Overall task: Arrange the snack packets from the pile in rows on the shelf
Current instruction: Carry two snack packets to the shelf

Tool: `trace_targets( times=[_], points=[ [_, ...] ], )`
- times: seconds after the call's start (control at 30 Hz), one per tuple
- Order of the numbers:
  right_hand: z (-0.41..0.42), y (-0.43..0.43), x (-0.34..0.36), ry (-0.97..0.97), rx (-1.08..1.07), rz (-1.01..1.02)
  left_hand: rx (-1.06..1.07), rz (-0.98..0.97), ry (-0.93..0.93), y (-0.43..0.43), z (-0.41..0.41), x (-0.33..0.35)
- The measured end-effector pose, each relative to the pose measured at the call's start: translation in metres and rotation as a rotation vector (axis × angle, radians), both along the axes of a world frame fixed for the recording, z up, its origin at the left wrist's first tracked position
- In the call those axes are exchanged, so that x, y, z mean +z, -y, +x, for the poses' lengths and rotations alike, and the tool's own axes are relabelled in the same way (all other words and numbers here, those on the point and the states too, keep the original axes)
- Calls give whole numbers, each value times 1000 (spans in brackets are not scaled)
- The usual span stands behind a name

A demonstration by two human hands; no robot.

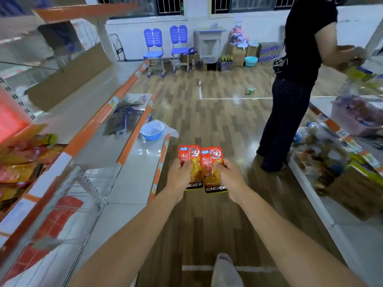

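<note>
The left hand [179,177] grips one red snack packet [191,164]; the right hand [229,177] grips its twin [212,170] just beside, over the aisle floor [217,121].

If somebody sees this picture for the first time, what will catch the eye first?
First, two red snack packets held side by side in the centre, one in the left hand, one in the right hand. Next, the person in dark clothes standing at the right, and the blue bowl on the low shelf at left.
</note>
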State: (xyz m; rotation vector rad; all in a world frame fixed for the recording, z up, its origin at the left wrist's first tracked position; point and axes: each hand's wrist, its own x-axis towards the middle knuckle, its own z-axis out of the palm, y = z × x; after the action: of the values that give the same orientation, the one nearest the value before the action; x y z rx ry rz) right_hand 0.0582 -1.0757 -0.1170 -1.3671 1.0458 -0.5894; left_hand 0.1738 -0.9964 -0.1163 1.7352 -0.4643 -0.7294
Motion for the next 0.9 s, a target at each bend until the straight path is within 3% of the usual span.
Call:
trace_targets(
  times=[0.37,0.67,0.9],
  points=[
    [129,227,0,90,95,75,38,4,-43,209,126,7],
    [254,353,-10,104,118,168,117,2,41,328,247,0],
    [372,455,2,76,109,159,152,1,-22,439,362,3]
  ],
)
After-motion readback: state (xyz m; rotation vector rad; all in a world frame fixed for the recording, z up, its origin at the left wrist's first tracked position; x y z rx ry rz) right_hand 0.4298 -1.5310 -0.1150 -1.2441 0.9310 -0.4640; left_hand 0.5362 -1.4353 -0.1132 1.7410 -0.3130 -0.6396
